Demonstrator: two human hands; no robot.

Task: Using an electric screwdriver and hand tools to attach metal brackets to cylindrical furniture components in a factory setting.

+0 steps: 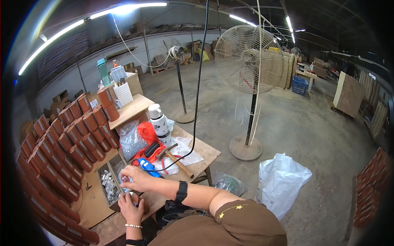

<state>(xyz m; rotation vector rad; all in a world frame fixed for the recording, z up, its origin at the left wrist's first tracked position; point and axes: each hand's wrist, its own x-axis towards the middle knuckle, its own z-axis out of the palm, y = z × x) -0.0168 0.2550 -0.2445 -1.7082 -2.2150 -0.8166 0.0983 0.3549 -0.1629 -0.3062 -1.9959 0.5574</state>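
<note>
hands hover by the tray, long axis pointing forward, slightly left.

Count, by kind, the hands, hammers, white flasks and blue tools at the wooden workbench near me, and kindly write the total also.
Hands: 2 (left hand, right hand)
Hammer: 1
White flask: 1
Blue tool: 1
Total: 5
</note>
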